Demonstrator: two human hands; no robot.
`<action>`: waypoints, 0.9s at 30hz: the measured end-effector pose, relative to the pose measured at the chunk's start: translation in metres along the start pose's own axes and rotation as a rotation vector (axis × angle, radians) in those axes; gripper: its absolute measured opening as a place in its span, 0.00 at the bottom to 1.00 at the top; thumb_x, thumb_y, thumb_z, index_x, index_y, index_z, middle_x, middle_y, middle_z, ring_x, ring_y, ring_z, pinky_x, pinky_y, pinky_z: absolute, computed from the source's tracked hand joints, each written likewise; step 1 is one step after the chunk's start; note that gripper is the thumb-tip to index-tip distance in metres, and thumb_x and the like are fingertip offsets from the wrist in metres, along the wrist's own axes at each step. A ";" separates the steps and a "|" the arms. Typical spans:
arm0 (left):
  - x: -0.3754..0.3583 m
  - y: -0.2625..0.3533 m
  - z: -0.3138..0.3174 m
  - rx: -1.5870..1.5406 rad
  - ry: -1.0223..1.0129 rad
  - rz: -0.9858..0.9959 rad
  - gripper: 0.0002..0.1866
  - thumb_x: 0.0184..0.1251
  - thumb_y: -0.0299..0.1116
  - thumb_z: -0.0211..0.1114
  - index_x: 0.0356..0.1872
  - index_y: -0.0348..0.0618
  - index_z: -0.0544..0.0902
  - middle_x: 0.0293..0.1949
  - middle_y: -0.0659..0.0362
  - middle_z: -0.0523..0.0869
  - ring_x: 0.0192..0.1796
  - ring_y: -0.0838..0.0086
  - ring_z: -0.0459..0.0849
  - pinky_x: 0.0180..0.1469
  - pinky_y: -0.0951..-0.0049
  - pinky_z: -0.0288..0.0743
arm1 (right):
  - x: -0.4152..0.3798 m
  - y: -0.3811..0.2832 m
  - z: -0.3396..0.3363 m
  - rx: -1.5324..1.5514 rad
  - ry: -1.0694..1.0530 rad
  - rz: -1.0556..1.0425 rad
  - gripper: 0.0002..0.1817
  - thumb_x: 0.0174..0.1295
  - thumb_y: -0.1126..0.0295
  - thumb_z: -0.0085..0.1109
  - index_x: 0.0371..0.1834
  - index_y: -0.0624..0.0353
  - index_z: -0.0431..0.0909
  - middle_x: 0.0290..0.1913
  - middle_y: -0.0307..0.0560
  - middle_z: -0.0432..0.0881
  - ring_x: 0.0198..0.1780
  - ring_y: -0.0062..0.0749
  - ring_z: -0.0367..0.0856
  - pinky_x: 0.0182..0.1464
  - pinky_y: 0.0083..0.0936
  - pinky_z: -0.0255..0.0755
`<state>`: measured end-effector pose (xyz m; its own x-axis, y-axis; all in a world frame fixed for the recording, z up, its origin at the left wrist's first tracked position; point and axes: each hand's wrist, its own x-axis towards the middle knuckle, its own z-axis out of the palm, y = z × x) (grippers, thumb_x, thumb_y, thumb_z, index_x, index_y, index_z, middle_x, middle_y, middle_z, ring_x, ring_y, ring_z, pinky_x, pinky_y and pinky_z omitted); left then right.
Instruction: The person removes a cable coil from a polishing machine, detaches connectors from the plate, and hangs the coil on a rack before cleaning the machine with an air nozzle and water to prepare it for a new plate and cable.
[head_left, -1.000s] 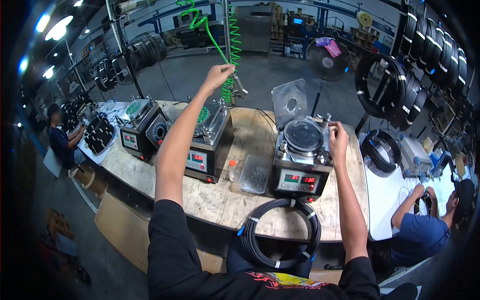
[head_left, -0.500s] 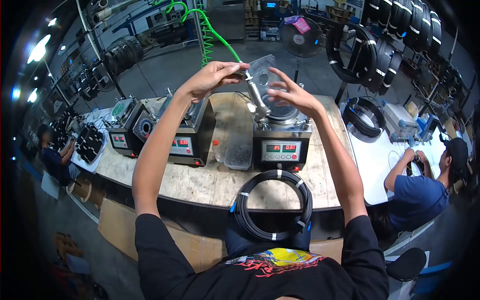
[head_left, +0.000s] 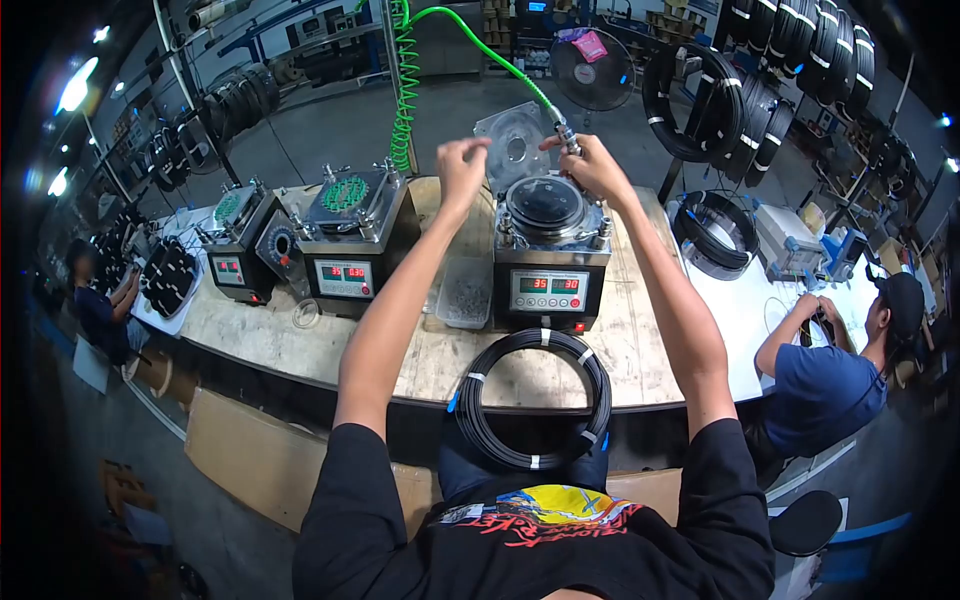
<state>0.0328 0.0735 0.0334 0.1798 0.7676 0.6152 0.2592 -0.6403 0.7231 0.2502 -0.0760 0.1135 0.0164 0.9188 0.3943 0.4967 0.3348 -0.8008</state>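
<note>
My right hand [head_left: 592, 168] is closed around a metal air gun [head_left: 568, 140] on the end of a green coiled hose [head_left: 490, 58]. It is over the right side of a benchtop machine [head_left: 548, 290], whose round dark plate [head_left: 546, 203] faces up beneath the gun. My left hand [head_left: 462, 177] is raised at the machine's left with its fingers curled in; whether anything is in them is hidden. Close to those fingertips, a clear plate with a round hole [head_left: 512, 135] stands upright behind the machine. A coil of black cable [head_left: 480, 420] lies in front, at my lap.
Two similar machines [head_left: 345, 245] [head_left: 238, 250] with green pieces on top stand to the left. A clear tub [head_left: 464, 300] sits beside the near machine. One co-worker [head_left: 835, 350] works at the right table, another [head_left: 100, 300] at the far left. Black cable coils [head_left: 715, 105] hang at right.
The air gun has passed from my left hand to my right and moved right. My left hand has lowered, its fingers curled; my right has closed from spread fingers. The view has shifted slightly.
</note>
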 end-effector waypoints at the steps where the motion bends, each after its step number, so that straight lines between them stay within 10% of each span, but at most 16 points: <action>1: -0.003 -0.024 0.012 0.023 0.027 -0.020 0.16 0.75 0.30 0.62 0.58 0.38 0.88 0.50 0.57 0.90 0.51 0.77 0.85 0.57 0.75 0.75 | 0.001 0.001 0.006 0.037 0.006 -0.003 0.20 0.60 0.79 0.51 0.52 0.57 0.89 0.26 0.36 0.80 0.28 0.18 0.79 0.33 0.22 0.73; 6: -0.030 -0.001 0.026 -0.285 -0.066 -0.352 0.20 0.73 0.29 0.62 0.63 0.37 0.85 0.45 0.59 0.88 0.42 0.79 0.81 0.50 0.74 0.74 | 0.016 0.014 0.039 0.129 -0.004 -0.009 0.19 0.60 0.79 0.49 0.49 0.60 0.88 0.26 0.40 0.81 0.27 0.20 0.82 0.27 0.26 0.74; 10: -0.030 -0.002 0.022 -0.291 -0.120 -0.441 0.23 0.71 0.30 0.61 0.66 0.37 0.82 0.42 0.56 0.89 0.43 0.77 0.83 0.51 0.73 0.75 | 0.034 0.037 0.021 -0.499 0.316 -0.547 0.18 0.58 0.79 0.50 0.48 0.62 0.88 0.25 0.40 0.79 0.26 0.24 0.83 0.30 0.27 0.76; 13: -0.034 -0.009 0.030 -0.261 -0.083 -0.425 0.25 0.68 0.33 0.62 0.66 0.37 0.82 0.44 0.48 0.91 0.48 0.68 0.88 0.55 0.68 0.78 | 0.022 0.014 0.006 0.067 -0.021 0.045 0.17 0.62 0.77 0.48 0.47 0.63 0.87 0.24 0.39 0.78 0.27 0.24 0.83 0.31 0.27 0.76; 18: -0.042 -0.009 0.047 -0.225 -0.001 -0.329 0.28 0.66 0.33 0.63 0.68 0.36 0.79 0.57 0.41 0.88 0.62 0.55 0.86 0.66 0.62 0.75 | 0.024 0.017 -0.001 -0.201 -0.029 -0.038 0.17 0.67 0.75 0.47 0.51 0.62 0.86 0.24 0.35 0.78 0.27 0.18 0.81 0.29 0.21 0.74; 22: -0.035 -0.039 0.057 -0.131 -0.015 -0.240 0.28 0.70 0.31 0.61 0.71 0.34 0.76 0.37 0.56 0.87 0.40 0.74 0.87 0.45 0.72 0.79 | 0.013 -0.005 0.005 0.062 -0.148 0.056 0.18 0.65 0.77 0.47 0.51 0.63 0.86 0.24 0.35 0.77 0.26 0.18 0.81 0.29 0.22 0.73; 27: -0.033 -0.009 0.028 -0.228 -0.134 -0.354 0.27 0.73 0.29 0.56 0.72 0.33 0.74 0.38 0.55 0.88 0.44 0.73 0.89 0.49 0.72 0.78 | 0.009 -0.009 0.008 0.001 -0.095 0.059 0.18 0.62 0.78 0.48 0.50 0.63 0.87 0.24 0.36 0.78 0.26 0.20 0.82 0.29 0.23 0.74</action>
<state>0.0515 0.0550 -0.0019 0.2429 0.9283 0.2816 0.1136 -0.3155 0.9421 0.2386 -0.0686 0.1207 -0.0373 0.9526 0.3019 0.4960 0.2799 -0.8220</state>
